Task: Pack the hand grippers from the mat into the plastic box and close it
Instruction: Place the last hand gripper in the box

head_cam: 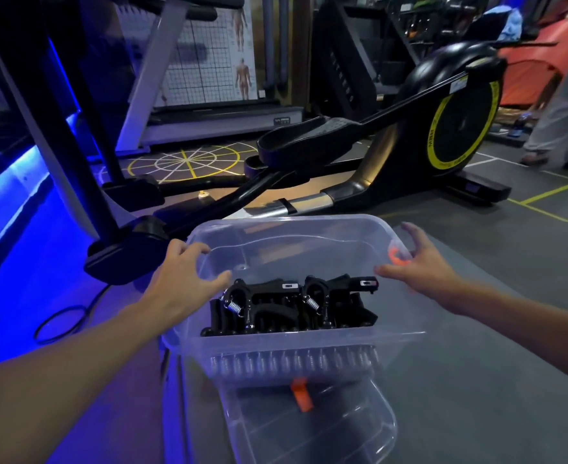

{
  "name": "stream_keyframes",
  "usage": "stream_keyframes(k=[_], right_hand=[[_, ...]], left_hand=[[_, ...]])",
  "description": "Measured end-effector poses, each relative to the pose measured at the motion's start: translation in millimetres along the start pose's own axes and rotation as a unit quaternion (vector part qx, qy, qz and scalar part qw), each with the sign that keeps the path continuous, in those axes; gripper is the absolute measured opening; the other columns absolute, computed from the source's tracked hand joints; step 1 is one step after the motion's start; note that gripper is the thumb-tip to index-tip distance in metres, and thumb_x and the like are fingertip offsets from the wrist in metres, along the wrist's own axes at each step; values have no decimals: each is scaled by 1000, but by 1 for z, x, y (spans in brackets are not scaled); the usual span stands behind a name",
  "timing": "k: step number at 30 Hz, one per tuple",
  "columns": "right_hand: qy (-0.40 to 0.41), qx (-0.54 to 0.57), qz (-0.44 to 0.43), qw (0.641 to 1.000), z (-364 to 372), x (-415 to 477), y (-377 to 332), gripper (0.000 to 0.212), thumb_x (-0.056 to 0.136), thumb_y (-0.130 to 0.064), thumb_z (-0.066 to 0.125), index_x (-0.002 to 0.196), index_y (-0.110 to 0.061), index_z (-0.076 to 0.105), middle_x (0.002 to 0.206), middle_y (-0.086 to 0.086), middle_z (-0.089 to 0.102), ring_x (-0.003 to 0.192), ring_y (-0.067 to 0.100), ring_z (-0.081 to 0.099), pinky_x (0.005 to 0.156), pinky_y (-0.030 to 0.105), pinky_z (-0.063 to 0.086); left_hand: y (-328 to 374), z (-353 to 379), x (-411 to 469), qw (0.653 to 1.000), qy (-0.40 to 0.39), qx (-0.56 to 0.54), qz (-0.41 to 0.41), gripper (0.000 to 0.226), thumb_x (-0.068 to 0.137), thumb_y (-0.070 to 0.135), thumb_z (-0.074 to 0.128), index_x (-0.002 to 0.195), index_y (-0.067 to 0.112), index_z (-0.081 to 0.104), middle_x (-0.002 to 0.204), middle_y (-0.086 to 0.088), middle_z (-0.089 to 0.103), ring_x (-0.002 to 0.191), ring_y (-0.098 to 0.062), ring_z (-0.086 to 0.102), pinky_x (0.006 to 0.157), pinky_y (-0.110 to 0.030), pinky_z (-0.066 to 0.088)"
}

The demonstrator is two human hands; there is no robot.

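Hand grippers (289,306) packed in row inside plastic box (309,236), right between my hands. My left hand (179,279) by left rim, my right hand (423,266) by right rim. Fingers spread loose, holding nothing. Lid (309,437) lies on near side, by me, not on yet.

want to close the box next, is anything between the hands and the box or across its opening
Nothing visible does. The left hand and right hand are open at the plastic box's side rims with nothing between. The hand grippers lie inside it. The clear lid lies off the box, on its near side.
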State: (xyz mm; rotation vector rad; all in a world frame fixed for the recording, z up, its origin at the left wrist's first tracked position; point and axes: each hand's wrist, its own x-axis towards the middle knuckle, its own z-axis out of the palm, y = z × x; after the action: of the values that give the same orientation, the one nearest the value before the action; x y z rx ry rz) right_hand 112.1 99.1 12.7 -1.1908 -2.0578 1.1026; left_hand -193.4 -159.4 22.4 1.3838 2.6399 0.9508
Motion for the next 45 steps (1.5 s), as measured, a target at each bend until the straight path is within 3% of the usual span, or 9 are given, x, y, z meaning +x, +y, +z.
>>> stream_keyframes(k=[4, 8, 14, 18, 22, 32, 36, 41, 45], right_hand=[[46, 26, 17, 998, -31, 0, 16, 102, 67, -31, 86, 144, -45, 22, 128, 10, 55, 97, 22, 59, 75, 34, 48], [92, 17, 43, 995, -73, -9, 44, 102, 67, -31, 87, 145, -42, 22, 135, 15, 53, 102, 26, 59, 64, 26, 46], [176, -8, 97, 979, -146, -33, 88, 100, 67, -31, 86, 144, -40, 23, 132, 15, 54, 109, 33, 60, 74, 38, 54], [210, -11, 121, 970, -186, -51, 112, 100, 67, -30, 86, 144, -40, 23, 132, 16, 53, 104, 33, 62, 65, 37, 55], [240, -7, 147, 960, -212, -65, 130, 105, 51, -44, 83, 137, -47, 23, 124, 16, 57, 98, 34, 64, 80, 52, 57], [203, -12, 196, 959, -213, -73, 158, 110, 45, -53, 77, 138, -48, 18, 121, 15, 59, 98, 38, 64, 76, 47, 55], [193, -22, 179, 964, -206, -74, 152, 109, 53, -48, 81, 141, -46, 16, 133, 13, 53, 108, 33, 60, 87, 52, 54], [171, -42, 154, 972, -189, -70, 152, 107, 67, -39, 83, 147, -39, 13, 143, 11, 45, 122, 28, 52, 101, 42, 45], [141, -49, 132, 980, -171, -65, 145, 107, 69, -37, 83, 149, -34, 11, 143, 11, 43, 124, 27, 48, 95, 35, 42]], left_hand=[[34, 17, 10, 999, 13, -38, 21, 64, 74, 61, 67, 124, 23, 54, 113, 4, 38, 87, -15, 54, 83, -37, 48], [78, 47, 22, 996, 10, -76, 44, 52, 81, 49, 68, 123, 22, 55, 114, 3, 42, 95, -18, 51, 85, -36, 43], [155, 99, 35, 990, -19, -117, 83, 50, 81, 51, 67, 122, 22, 56, 110, 0, 47, 100, -24, 54, 91, -41, 46], [199, 135, 34, 984, -53, -136, 99, 51, 84, 51, 65, 124, 22, 54, 115, 1, 45, 99, -19, 53, 86, -37, 46], [224, 164, 32, 980, -83, -135, 119, 47, 86, 51, 62, 123, 25, 51, 111, 1, 44, 91, -13, 51, 82, -35, 46], [232, 208, 34, 976, -120, -156, 96, 42, 87, 44, 65, 121, 20, 57, 112, 0, 45, 106, -21, 52, 88, -36, 44], [227, 206, 34, 979, -115, -134, 100, 43, 87, 45, 65, 121, 21, 56, 112, -1, 47, 102, -19, 52, 82, -33, 44], [210, 194, 34, 981, -117, -111, 105, 45, 86, 47, 64, 121, 23, 53, 109, -1, 49, 100, -18, 52, 80, -35, 47], [192, 177, 33, 985, -112, -97, 92, 45, 87, 48, 64, 123, 23, 52, 110, -2, 51, 97, -18, 52, 77, -35, 44]])
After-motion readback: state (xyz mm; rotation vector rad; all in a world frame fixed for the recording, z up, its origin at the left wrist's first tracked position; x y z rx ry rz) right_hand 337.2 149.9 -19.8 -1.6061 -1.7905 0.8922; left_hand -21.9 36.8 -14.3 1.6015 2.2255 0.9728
